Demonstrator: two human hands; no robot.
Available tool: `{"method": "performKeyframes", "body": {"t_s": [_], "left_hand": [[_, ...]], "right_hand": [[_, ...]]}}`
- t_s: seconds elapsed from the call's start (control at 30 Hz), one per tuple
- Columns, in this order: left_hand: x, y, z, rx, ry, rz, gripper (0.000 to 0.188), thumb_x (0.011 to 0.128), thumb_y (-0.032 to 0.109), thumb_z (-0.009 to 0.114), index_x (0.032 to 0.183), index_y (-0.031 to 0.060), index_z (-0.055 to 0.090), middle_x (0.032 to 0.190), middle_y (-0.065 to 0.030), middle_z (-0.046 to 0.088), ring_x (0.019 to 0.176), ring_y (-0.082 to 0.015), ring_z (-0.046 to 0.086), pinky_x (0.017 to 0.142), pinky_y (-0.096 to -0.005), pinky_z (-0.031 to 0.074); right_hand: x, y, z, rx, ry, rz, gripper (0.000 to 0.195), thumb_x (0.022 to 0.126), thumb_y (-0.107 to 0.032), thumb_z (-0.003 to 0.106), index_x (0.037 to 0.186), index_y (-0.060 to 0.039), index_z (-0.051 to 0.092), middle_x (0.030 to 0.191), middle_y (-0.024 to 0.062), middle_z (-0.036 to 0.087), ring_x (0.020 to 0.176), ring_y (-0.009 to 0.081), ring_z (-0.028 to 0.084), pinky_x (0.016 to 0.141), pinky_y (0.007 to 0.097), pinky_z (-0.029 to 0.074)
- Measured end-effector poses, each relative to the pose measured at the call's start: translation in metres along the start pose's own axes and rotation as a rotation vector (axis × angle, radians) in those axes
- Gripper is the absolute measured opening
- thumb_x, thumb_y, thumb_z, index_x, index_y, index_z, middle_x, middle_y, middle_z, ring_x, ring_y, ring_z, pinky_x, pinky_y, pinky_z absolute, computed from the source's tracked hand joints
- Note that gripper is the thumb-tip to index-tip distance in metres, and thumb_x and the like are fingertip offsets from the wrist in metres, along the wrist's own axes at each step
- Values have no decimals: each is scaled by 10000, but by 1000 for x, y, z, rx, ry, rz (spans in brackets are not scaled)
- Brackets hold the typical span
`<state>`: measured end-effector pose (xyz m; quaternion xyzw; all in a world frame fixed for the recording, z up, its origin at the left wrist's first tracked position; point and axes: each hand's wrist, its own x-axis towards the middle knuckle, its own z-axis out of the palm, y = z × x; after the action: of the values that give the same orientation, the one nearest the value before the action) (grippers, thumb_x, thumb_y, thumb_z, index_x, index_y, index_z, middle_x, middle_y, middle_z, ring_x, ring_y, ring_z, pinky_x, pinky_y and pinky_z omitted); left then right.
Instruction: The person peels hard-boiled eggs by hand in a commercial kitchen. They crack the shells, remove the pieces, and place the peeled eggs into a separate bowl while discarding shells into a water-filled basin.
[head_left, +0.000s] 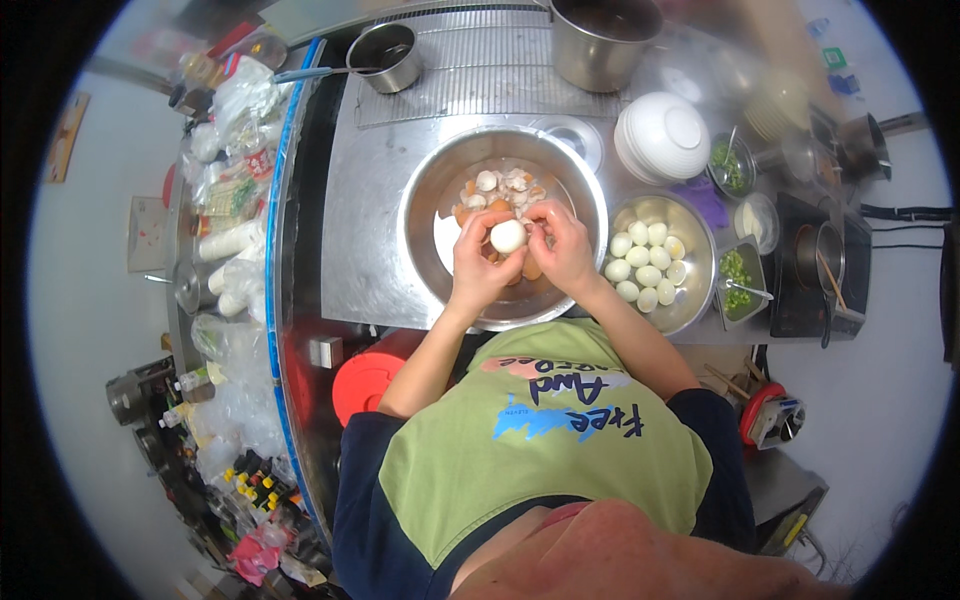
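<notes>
A white, mostly bare boiled egg (508, 236) is held in the fingers of my left hand (480, 259), over a large steel basin (427, 169). Curled close against the egg's right side are the fingers of my right hand (561, 244); whether they pinch a bit of shell cannot be made out. Below both hands, the basin contains water, broken eggshells (517, 180) and brown-shelled eggs (531, 268), partly hidden by my hands. To the right, a smaller steel bowl (697, 281) contains several peeled eggs (637, 256).
Behind the basin lies a wire rack (480, 67) with a small steel pot (384, 60) and a large pot (592, 60). Stacked white bowls (664, 139), a tray of chopped greens (736, 277) and a cooktop (791, 300) stand right. A red-lidded bin (367, 382) sits below the counter.
</notes>
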<state>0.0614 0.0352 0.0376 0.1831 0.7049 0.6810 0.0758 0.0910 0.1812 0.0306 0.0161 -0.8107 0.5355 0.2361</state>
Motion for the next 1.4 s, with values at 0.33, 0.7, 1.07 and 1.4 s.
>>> {"method": "performKeyframes", "body": {"t_s": [0.33,0.7,1.07,1.4], "left_hand": [[9,-65,-44,366,-72,-294,428,728,148,706,1113,33,559,1064,-99,619,915,-210,640,766,-357,514],[58,-98,-63,1500,-509,-392,339,701,168,733,1012,56,657,1044,-174,628,928,-320,658,738,-419,550],[53,-56,-58,1228,-693,-520,427,691,266,730,1048,43,658,1020,-155,677,958,-279,667,813,-388,538],[24,-45,-45,184,-38,-195,438,746,-35,681,1167,21,571,1126,-95,618,1032,-166,613,844,-301,536]], "right_hand": [[2,55,-8,-508,-479,276,228,754,-37,606,977,-38,559,988,185,619,936,320,617,817,435,488],[23,135,34,-1158,-603,-165,245,794,-118,548,1010,-22,612,1164,207,590,1093,349,564,861,466,459],[50,129,43,-924,-998,55,190,804,-129,581,955,-53,667,896,131,694,849,305,679,715,401,547],[26,62,36,366,-538,550,286,859,-184,679,1054,-27,540,888,80,659,743,124,619,656,276,499]]}}
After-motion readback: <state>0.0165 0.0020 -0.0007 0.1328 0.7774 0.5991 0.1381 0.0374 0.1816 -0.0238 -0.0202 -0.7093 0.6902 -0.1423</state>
